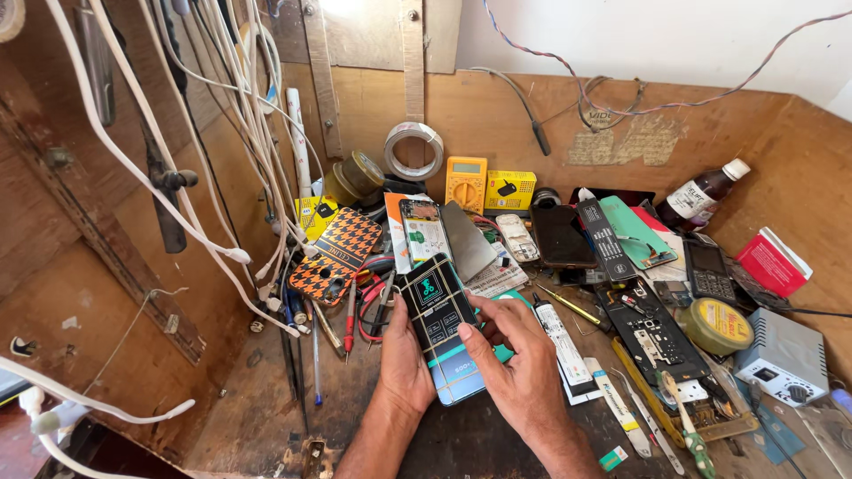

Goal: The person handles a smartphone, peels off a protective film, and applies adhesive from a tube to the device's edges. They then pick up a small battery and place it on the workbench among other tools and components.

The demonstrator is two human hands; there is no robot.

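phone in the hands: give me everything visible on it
The smartphone is a dark, glossy slab, lying tilted with its top away from the person, over the cluttered wooden bench. Thin bands cross it in a grid; a green-printed sticker sits near the top and its lower end looks pale blue. The left hand cradles it from below; the right hand presses its right edge with the thumb.

Left hand (406, 359): cradles the phone (441, 326) from beneath.
Right hand (524, 368): fingers (479, 341) press the phone's banded back.
Surface (257, 417): cluttered wood; yellow multimeter (466, 183) behind.
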